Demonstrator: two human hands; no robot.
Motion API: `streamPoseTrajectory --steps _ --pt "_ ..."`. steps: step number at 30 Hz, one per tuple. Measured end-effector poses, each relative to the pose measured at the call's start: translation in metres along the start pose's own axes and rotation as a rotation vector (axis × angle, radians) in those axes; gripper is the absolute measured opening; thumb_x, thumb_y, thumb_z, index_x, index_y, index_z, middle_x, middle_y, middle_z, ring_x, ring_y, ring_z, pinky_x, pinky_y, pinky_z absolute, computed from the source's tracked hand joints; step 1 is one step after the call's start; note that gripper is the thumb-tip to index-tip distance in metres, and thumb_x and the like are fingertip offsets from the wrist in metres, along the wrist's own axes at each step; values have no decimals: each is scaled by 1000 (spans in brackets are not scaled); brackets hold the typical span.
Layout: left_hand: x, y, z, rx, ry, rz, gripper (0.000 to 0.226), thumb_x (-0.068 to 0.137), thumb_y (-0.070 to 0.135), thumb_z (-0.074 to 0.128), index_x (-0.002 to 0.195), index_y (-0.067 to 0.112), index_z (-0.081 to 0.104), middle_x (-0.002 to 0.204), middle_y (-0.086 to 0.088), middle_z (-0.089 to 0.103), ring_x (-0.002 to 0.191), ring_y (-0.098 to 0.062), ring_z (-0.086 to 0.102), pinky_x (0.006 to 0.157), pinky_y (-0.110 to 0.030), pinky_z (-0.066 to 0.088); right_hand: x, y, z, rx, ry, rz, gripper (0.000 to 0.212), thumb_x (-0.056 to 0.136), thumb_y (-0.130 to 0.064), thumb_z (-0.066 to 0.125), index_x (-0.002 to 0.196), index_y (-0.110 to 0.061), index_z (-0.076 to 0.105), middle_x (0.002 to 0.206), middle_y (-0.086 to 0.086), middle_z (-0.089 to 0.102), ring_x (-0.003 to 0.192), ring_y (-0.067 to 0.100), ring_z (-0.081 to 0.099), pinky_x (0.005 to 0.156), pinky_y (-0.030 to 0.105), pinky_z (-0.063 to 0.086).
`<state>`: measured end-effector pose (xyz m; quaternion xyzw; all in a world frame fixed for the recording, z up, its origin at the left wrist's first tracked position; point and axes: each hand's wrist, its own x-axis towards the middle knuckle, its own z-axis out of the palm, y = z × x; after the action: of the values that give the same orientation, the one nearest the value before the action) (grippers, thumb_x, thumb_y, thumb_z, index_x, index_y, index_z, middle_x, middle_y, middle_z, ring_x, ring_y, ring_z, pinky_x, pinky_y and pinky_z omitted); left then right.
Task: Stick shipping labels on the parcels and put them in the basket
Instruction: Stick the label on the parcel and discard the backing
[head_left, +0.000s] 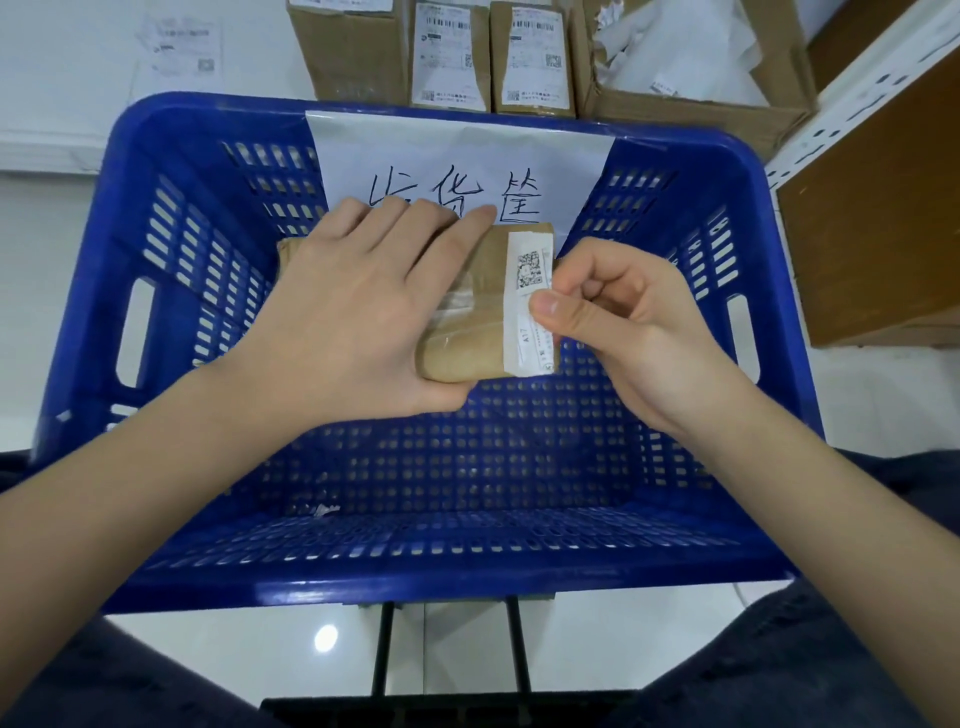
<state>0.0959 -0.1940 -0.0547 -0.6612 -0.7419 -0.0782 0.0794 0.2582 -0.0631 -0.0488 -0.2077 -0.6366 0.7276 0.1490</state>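
Parcel: we hold the brown parcel (467, 312) above the blue basket (171, 291), toward 12 o'clock, long axis 9-to-3.
Left hands part: our left hand (358, 306) lies spread over it, gripping.
Right: our right hand (618, 317) pinches the label (530, 291) at the parcel's 3 o'clock end.
Hidden: the parcel's left half.

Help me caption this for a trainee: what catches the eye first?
The big blue basket fills the middle. Over it, the left hand grips a brown parcel while the right hand pinches its white label. Labelled cardboard boxes stand behind.
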Motion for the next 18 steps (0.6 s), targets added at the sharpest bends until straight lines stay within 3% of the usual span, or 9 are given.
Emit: streamPoseTrajectory --steps 5,12,16,18 --pt "0 -5 -4 8 36 27 95 65 59 60 137 -1 43 115 -20 58 98 -32 49 79 -41 33 -1 -4 -3 179 -60 20 15 71 -16 76 64 -20 64 72 12 58 64 17 54 66 25 47" --pt "3 -6 -10 -38 57 21 98 63 60 61 138 1 42 114 -18 58 97 -32 49 79 -42 34 -2 -3 -4 360 -64 -1 11 71 -16 73 67 -17 64 76 7 63 70 17 58 68 27 48" --pt "4 -4 -9 -98 29 -4 101 61 62 59 139 1 42 114 -17 57 96 -32 52 81 -42 35 1 -10 -5 337 9 46 19 74 -4 72 61 -15 63 72 7 63 66 17 57 64 26 47" --pt "4 -2 -7 -107 3 -37 102 60 64 55 139 1 42 113 -17 57 96 -32 52 82 -39 33 4 -12 -8 209 97 56 20 77 -3 65 60 -13 61 68 9 61 64 18 57 61 25 46"
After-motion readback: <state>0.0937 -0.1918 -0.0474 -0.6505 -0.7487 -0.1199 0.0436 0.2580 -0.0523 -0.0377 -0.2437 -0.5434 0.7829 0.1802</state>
